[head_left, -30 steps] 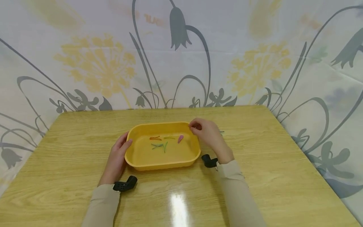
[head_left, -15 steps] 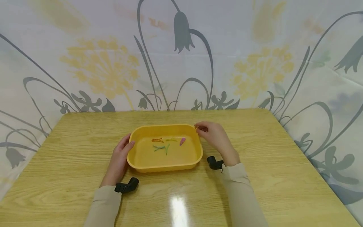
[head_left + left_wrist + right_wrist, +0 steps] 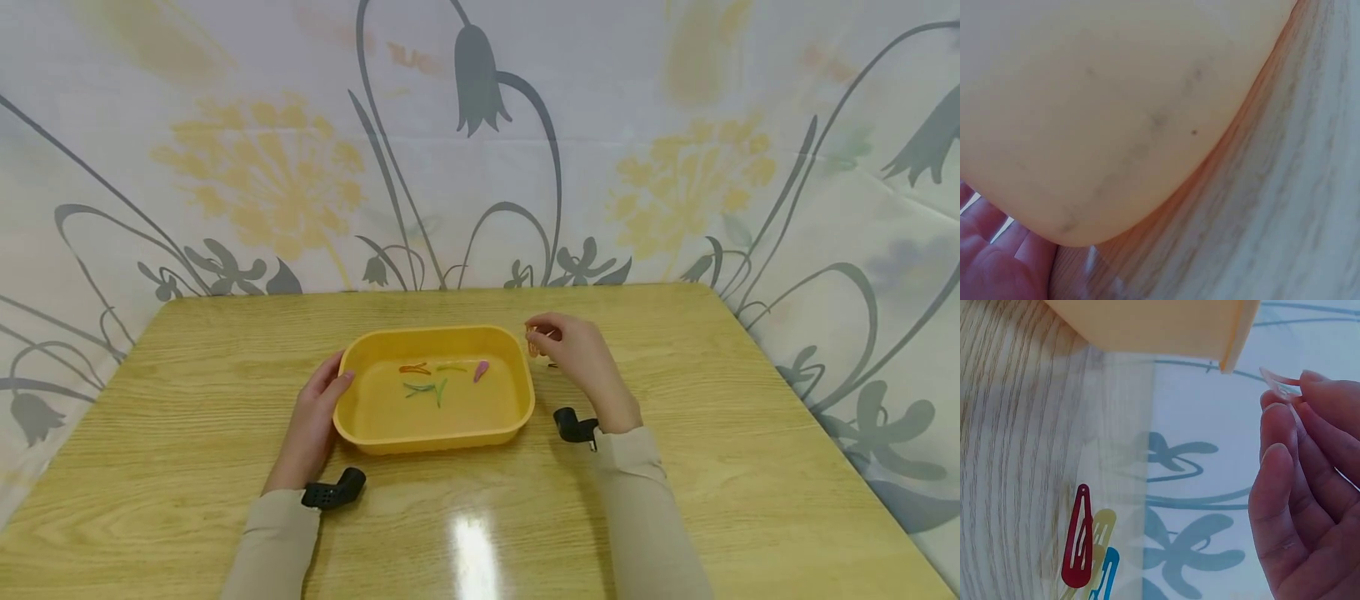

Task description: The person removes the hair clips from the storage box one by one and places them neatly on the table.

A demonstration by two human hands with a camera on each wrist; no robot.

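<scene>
A yellow plastic tray [image 3: 352, 421] sits mid-table with several small hair clips inside: an orange one [image 3: 412, 367], a pink one [image 3: 480, 371] and green ones [image 3: 424, 389]. My left hand [image 3: 318, 412] rests flat along the tray's left wall [image 3: 1116, 112], thumb at the rim. Just outside the far right corner, my right hand [image 3: 534, 340] pinches a pale pink clip [image 3: 1277, 381] between thumb and fingertips [image 3: 1272, 415]. The tray's corner [image 3: 1235, 337] is close to that clip.
On the wooden table [image 3: 735, 433], beside the tray on the right, lie a red clip [image 3: 1077, 540], a yellow clip [image 3: 1104, 525] and a blue clip [image 3: 1109, 565]. A flowered cloth [image 3: 675, 167] hangs behind and to both sides of the table.
My right hand has drifted slightly right, off the tray's far right corner, and now holds the pale clip up clear of the rim. The left hand has stayed put.
</scene>
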